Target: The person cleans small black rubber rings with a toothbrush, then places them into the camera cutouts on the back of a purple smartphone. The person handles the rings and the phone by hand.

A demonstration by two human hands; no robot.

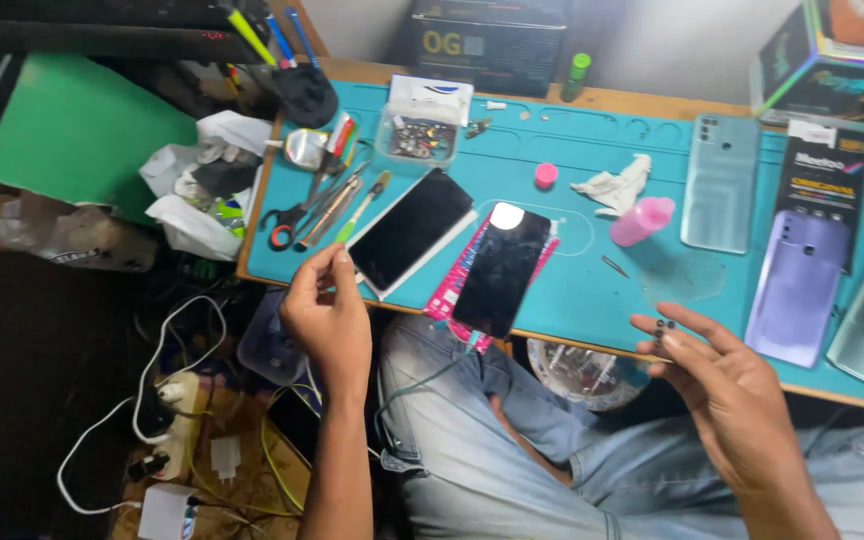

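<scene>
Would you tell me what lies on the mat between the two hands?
In the head view, a dark phone screen on a pink packet lies between the left hand and right hand.

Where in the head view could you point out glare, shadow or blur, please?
Head view: glare on the dark phone screen at its top; left floor by the white cables deeply shadowed; right hand slightly soft; teal mat evenly lit.

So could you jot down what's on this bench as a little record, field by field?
Surface: teal work mat
Left hand: fingers pinched together at the mat's front edge, beside a dark phone
Right hand: open, a small dark part at its fingertips
Centre: black screen panel on pink packaging
Right side: purple back cover
Tools: scissors
</scene>
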